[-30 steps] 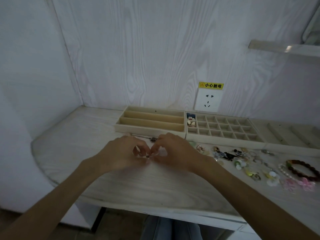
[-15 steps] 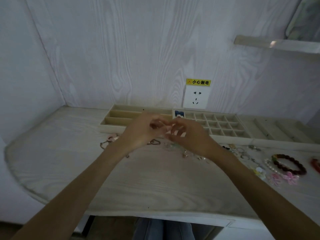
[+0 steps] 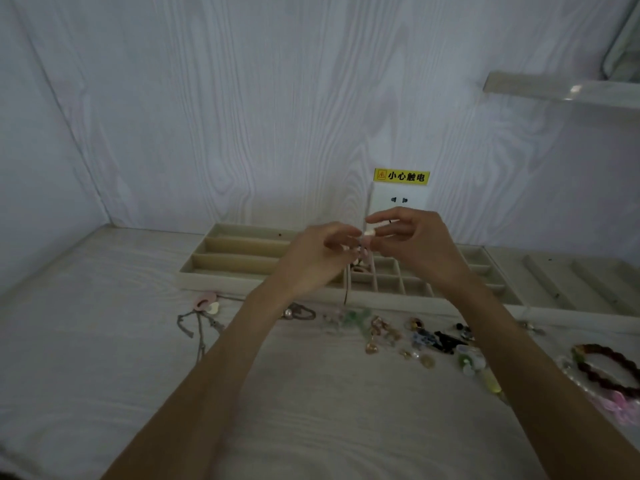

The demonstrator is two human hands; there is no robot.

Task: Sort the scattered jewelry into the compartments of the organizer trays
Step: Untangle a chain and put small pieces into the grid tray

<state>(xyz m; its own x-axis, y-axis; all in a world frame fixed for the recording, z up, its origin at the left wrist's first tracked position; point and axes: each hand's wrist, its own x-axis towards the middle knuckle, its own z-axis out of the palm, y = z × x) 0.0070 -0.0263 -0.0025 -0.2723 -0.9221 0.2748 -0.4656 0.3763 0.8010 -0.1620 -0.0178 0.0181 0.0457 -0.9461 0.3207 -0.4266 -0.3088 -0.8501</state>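
- Hanging from both hands, a pale pink corded piece [image 3: 367,237] is held in the air above the grid tray [image 3: 485,268], its cords falling straight down toward 6 o'clock.
- The left hand [image 3: 318,258] pinches it from 9 o'clock and the right hand [image 3: 415,244] from 3 o'clock; the fingertips almost meet, so both hands are equally near.
- The long-slot tray [image 3: 242,251] lies at 9 o'clock of the hands, and its channels run left to right.
- Loose jewelry [image 3: 415,337] is scattered at 6 o'clock, in front of the trays, with a dark bead bracelet [image 3: 606,368] far at 4 o'clock.
- Open room for lowering is probably leftward, over the long slots.
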